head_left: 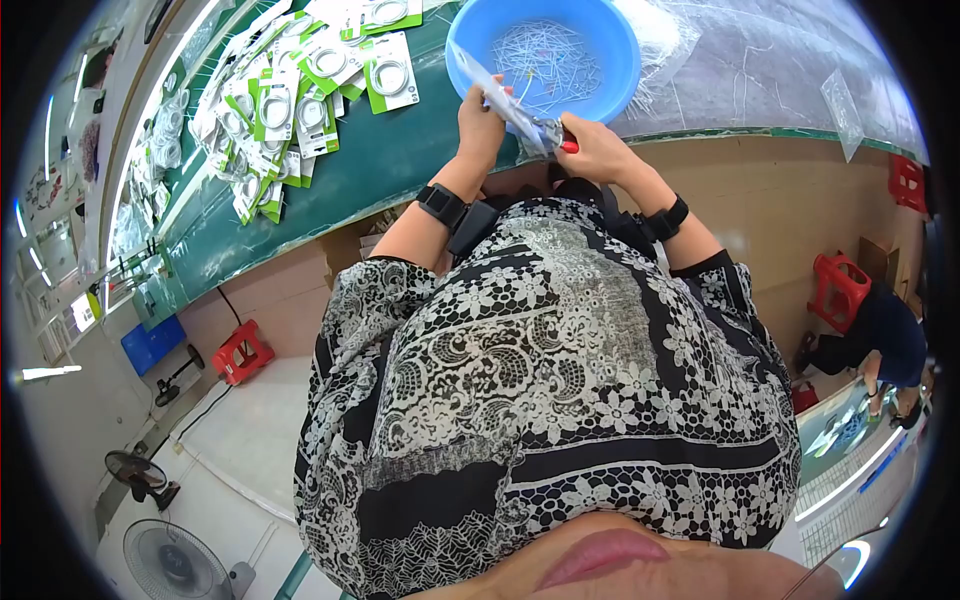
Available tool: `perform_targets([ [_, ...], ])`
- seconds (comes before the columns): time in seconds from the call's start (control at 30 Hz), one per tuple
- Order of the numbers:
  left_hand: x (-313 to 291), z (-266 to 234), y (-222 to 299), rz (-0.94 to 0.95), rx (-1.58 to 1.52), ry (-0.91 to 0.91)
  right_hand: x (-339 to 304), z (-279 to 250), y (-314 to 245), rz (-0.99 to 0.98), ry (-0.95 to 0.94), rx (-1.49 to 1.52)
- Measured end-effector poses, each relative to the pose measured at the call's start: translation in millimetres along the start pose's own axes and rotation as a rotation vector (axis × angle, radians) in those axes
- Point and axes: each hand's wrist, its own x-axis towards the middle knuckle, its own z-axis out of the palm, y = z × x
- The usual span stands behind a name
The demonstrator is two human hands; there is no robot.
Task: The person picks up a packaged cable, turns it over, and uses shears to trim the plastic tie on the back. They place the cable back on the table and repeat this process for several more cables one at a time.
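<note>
A: Start at upper left of frame. Any hazard?
B: Carded cables (276, 110), in an uneven heap on the green table (370, 150). Possible slide, from a bump by the forearm.
A: Upper centre?
B: Left hand (481, 128): clamped on a clear plastic packet (472, 70), tilted across the lower-left part of the blue basin (615, 60) in view. Possible slipping or twisting of the film, from a hold on one part only.
A: Inside the basin?
B: Thin white strips (545, 60), tangled. Possible snagging, from dipping the packet too low. Packet contents: cannot tell.
A: Just right of that?
B: Right hand (597, 150): clamped on a red-handled tool (570, 147), tip near the packet, contact unclear. Possible torn film or nicked left fingers, from a stray tip.
A: Far upper right?
B: Loose clear bag (842, 105), hanging over the table edge. Possible fall, from a light knock.
</note>
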Motion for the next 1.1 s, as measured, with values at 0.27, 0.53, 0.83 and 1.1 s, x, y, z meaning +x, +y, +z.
perform_targets([
  [0.27, -16.7, -15.0, 24.3, -0.355, -0.093, -0.114, 4.6, -14.9, 34.1, 0.177, -0.126, 0.344],
  [0.53, -29.5, -6.3, 58.1, -0.192, -0.321, -0.083, -13.8, -36.9, -18.0, 0.167, 0.356, -0.157],
  [0.83, -29.3, -7.7, 62.4, -0.113, -0.492, -0.035, -21.8, -25.7, -23.0, -0.049, 0.465, -0.439],
  [1.1, -32.7, -3.3, 61.0, -0.100, -0.525, -0.037, -17.3, -22.4, -24.6, -0.064, 0.477, -0.473],
])
